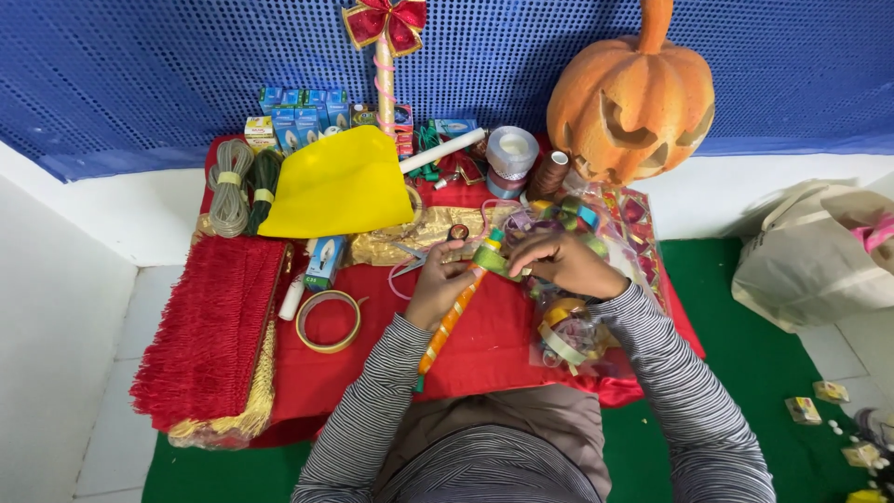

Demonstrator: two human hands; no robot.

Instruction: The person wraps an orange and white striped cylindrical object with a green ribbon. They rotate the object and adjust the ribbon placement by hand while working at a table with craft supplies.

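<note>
Centrally, over the red cloth (484,345), the left hand (438,284) closes around a long stick wrapped in orange and yellow ribbon (452,321). The right hand (559,261) pinches a strip of green ribbon (494,261) against the stick's upper end, beside grey scissors (414,261) and a roll of yellowish tape (328,321).

I see a low surface covered by a red cloth (484,349), standing on a green mat (792,373). On the cloth lie a red fringed trim (209,326), a folded yellow felt sheet (340,186), a round roll of clear tape (328,320), coils of grey cord (228,186) and a carved orange pumpkin (631,98).
</note>
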